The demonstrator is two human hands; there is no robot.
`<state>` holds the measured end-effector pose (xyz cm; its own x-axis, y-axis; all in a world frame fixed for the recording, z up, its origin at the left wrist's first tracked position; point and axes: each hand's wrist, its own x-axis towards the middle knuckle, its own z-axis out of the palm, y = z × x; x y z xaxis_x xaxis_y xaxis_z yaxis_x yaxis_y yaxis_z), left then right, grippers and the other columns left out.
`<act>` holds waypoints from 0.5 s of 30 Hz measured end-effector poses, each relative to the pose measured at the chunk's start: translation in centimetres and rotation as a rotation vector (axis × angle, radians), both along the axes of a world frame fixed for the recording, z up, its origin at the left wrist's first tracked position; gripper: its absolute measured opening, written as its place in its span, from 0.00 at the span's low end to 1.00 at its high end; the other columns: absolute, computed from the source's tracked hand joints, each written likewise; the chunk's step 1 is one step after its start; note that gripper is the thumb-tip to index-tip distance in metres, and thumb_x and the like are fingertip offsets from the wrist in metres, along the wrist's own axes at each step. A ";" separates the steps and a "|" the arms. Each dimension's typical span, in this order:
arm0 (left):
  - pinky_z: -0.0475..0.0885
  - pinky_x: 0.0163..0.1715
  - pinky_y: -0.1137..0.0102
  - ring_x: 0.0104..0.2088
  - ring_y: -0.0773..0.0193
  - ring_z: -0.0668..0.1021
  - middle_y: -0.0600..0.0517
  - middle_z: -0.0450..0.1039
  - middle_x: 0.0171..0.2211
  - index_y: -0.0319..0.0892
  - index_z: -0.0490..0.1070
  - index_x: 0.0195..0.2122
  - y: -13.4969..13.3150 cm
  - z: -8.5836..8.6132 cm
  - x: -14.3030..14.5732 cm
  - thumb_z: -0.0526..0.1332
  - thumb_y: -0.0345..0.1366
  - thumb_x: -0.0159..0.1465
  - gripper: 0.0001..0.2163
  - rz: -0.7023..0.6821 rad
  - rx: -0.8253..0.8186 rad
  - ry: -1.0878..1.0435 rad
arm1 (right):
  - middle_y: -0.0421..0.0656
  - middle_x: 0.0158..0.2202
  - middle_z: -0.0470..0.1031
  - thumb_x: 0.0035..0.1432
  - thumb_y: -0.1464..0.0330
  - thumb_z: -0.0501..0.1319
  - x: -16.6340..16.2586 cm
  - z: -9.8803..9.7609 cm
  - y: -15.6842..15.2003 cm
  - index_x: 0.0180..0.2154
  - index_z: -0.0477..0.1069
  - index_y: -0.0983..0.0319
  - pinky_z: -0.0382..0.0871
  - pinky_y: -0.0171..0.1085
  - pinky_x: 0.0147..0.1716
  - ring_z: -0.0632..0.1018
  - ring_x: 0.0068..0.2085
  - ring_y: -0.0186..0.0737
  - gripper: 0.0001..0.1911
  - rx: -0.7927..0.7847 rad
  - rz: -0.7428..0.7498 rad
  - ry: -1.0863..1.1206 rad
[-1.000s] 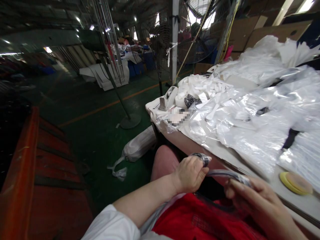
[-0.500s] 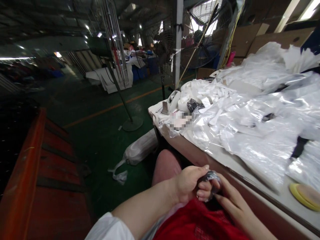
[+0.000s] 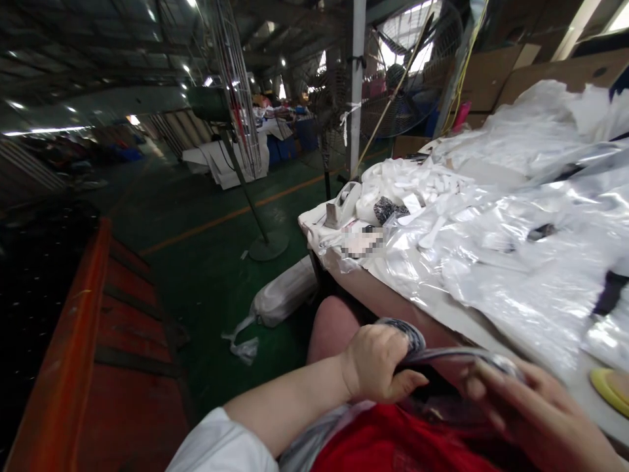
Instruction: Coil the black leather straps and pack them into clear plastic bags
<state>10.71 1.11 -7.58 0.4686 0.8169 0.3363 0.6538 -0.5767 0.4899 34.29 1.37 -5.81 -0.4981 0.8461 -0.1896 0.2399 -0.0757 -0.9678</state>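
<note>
A grey-and-black patterned fabric band [image 3: 442, 354] is stretched between my two hands above my lap. My left hand [image 3: 376, 362] is closed around one end, where a folded loop pokes out above the knuckles. At the other end, my right hand [image 3: 528, 396] pinches the band between thumb and fingers, somewhat blurred. Its exact kind of garment I cannot make out. Beneath both hands lies red cloth [image 3: 388, 439] across my lap.
On my right, a table [image 3: 496, 337] carries clear plastic bags [image 3: 521, 282], a white tape dispenser [image 3: 346, 204] and a yellow-rimmed roll [image 3: 612, 390]. An orange-red bin [image 3: 132, 328] stands left. A wrapped bundle [image 3: 285, 295] lies on the green floor near a fan stand [image 3: 268, 246].
My hands have moved apart, the right one going rightward, and the band that was bunched between them is now drawn out. The whole view has shifted slightly.
</note>
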 end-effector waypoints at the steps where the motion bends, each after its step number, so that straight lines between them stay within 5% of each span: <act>1: 0.66 0.34 0.64 0.31 0.56 0.73 0.43 0.70 0.29 0.38 0.73 0.35 -0.3 0.2 0.4 0.46 0.49 0.69 0.22 -0.032 -0.034 0.004 | 0.45 0.19 0.73 0.59 0.47 0.57 0.2 0.2 1.1 0.30 0.77 0.62 0.70 0.36 0.18 0.74 0.20 0.42 0.26 -0.006 -0.117 -0.012; 5: 0.66 0.31 0.69 0.27 0.63 0.72 0.49 0.69 0.25 0.40 0.71 0.32 -1.0 1.1 1.7 0.42 0.48 0.71 0.24 -0.097 -0.374 -0.265 | 0.48 0.35 0.80 0.53 0.48 0.63 -0.3 0.1 3.7 0.38 0.78 0.60 0.77 0.45 0.37 0.80 0.39 0.54 0.22 0.239 -0.348 -0.218; 7: 0.65 0.24 0.72 0.20 0.67 0.70 0.53 0.66 0.20 0.39 0.72 0.33 -1.1 1.1 1.8 0.41 0.54 0.70 0.27 -0.148 -0.714 -0.484 | 0.48 0.48 0.79 0.55 0.51 0.63 -0.5 -0.3 3.4 0.46 0.77 0.57 0.72 0.48 0.51 0.77 0.51 0.56 0.22 0.356 -0.255 -0.238; 9: 0.60 0.17 0.74 0.14 0.70 0.65 0.58 0.61 0.15 0.38 0.71 0.33 -1.2 0.8 1.6 0.44 0.60 0.67 0.29 -0.194 -1.042 -0.683 | 0.47 0.56 0.75 0.58 0.53 0.61 -0.4 -0.8 2.4 0.53 0.74 0.55 0.67 0.47 0.58 0.73 0.57 0.54 0.24 0.309 -0.039 -0.183; 12: 0.56 0.12 0.75 0.10 0.72 0.59 0.62 0.54 0.10 0.38 0.70 0.29 -1.1 0.2 1.3 0.54 0.62 0.62 0.27 -0.222 -1.325 -0.927 | 0.48 0.54 0.76 0.58 0.53 0.62 -0.8 -1.6 0.6 0.54 0.73 0.57 0.69 0.45 0.55 0.75 0.54 0.53 0.25 0.169 0.132 -0.140; 15: 0.57 0.11 0.74 0.09 0.73 0.57 0.64 0.52 0.09 0.39 0.68 0.25 -1.0 -0.1 1.0 0.59 0.60 0.59 0.25 -0.227 -1.471 -1.023 | 0.47 0.40 0.81 0.61 0.54 0.61 -2.0 -2.3 -0.1 0.42 0.76 0.60 0.74 0.40 0.44 0.79 0.41 0.47 0.18 0.135 0.129 -0.072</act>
